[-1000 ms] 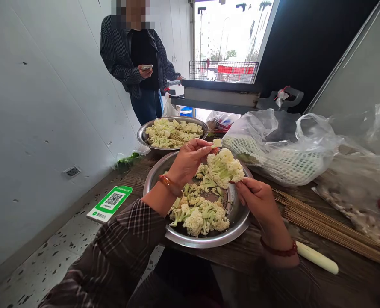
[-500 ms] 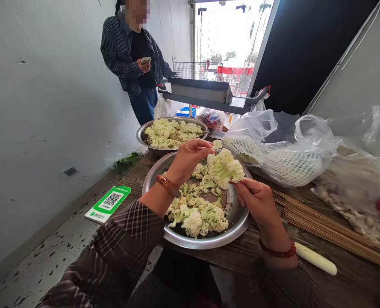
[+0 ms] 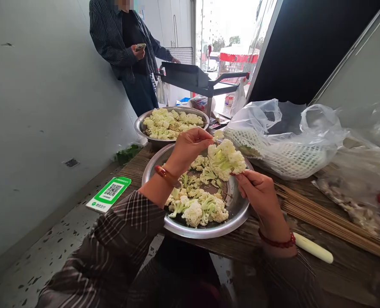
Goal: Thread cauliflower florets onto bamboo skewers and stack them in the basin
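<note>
Over the near metal bowl [image 3: 205, 233], both of my hands are raised with cauliflower between them. My left hand [image 3: 190, 147] pinches a small floret [image 3: 218, 135] at its fingertips. Fingers closed, my right hand [image 3: 257, 188] grips the lower right edge of a larger cauliflower piece [image 3: 225, 159], whose stalks face me. Several loose florets [image 3: 192, 211] lie in the near bowl below. Behind it, a second metal bowl [image 3: 139, 125] is heaped with cut cauliflower [image 3: 164, 124]. Whether a skewer runs through the held piece is unclear.
Wooden skewers [image 3: 324, 218] and a pale handle [image 3: 314, 249] lie at the right on the wooden table [image 3: 241, 252]. Plastic bags [image 3: 292, 149] stand behind them. A green code card [image 3: 110, 194] is at the left. A person [image 3: 135, 55] holding a phone stands beyond.
The view has shifted, so the far rack and the person appear further left. My hands keep nearly the same hold on the cauliflower.
</note>
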{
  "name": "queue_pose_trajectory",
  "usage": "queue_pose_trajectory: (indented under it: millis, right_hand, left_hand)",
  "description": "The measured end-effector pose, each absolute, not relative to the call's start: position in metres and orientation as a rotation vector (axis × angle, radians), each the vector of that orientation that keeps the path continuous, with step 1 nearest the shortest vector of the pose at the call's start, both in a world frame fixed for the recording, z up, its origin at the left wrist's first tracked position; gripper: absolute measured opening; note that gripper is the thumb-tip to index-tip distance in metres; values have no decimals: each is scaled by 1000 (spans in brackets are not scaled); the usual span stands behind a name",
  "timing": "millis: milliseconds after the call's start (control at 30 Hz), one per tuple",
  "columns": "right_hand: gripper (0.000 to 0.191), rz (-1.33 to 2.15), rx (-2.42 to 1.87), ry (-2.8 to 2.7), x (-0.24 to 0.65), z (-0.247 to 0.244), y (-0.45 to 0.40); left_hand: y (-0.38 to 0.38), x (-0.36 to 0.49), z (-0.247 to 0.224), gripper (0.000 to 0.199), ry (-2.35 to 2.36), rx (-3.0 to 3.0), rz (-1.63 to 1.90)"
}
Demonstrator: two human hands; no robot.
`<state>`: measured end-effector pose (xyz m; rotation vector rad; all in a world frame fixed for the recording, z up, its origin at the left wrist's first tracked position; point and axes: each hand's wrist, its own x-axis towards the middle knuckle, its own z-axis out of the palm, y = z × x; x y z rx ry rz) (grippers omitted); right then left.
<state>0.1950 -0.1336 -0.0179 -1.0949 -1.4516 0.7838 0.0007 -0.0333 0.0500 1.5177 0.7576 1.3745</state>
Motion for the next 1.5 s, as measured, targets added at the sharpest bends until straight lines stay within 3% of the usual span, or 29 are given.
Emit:
queue_pose_trajectory:
  millis: [1500]
  right_hand:
    - [48,697,-1146,-1436,195,-21,-133]
  left_hand:
    - [-39,-10,58,9,771,1761,1192]
